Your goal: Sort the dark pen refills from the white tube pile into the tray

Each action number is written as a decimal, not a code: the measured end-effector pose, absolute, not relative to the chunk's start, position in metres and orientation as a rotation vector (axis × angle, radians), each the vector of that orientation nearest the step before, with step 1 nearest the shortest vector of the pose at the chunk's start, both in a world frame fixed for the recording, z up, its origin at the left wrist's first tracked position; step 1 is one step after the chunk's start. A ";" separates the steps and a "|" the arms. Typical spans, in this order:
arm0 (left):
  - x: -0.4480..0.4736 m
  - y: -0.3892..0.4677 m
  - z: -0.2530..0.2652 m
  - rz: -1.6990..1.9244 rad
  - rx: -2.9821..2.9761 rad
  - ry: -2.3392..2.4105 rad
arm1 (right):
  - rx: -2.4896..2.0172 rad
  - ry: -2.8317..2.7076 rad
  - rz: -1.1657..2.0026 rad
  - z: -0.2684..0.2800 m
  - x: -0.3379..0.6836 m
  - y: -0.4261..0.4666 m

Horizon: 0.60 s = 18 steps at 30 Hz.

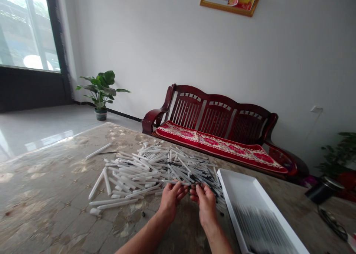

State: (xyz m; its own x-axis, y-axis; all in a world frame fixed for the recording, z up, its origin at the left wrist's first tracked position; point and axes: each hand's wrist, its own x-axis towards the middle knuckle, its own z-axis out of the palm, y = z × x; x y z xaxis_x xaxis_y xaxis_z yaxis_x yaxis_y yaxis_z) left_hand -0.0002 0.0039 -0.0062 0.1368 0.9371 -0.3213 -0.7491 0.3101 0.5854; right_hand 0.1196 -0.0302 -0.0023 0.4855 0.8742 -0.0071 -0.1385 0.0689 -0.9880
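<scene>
My left hand (170, 199) pinches a white pen barrel (172, 182) that lies nearly level, its far end pointing left. Close by, the fingers of my right hand (205, 201) are closed on a small dark piece (193, 186) at the barrel's right end; whether the two parts touch I cannot tell. Just beyond both hands spreads a heap of white pen barrels (139, 168), with thin dark rods mixed in on its right side. A white open box (237, 181) stands to the right of my right hand. Inside it lie many slim clear-and-dark pens (263, 224) in a row.
A patterned tablecloth (55, 194) covers the table. On it lie a small black bit (143, 214) and, far right, a dark cup (324, 190) and eyeglasses (333, 222). Behind are a red wooden bench (217, 116) and a potted plant (101, 114).
</scene>
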 end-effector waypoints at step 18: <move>0.001 0.001 -0.007 1.226 0.323 0.676 | -1.295 -0.691 0.819 -0.006 0.110 -0.027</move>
State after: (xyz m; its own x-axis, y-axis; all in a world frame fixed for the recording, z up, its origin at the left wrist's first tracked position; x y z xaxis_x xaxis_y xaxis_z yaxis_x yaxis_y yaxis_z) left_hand 0.0012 0.0014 -0.0068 0.1778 0.9372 -0.3000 -0.7540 0.3256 0.5704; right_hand 0.1098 -0.0266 -0.0057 0.5492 0.8357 -0.0080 -0.1325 0.0776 -0.9881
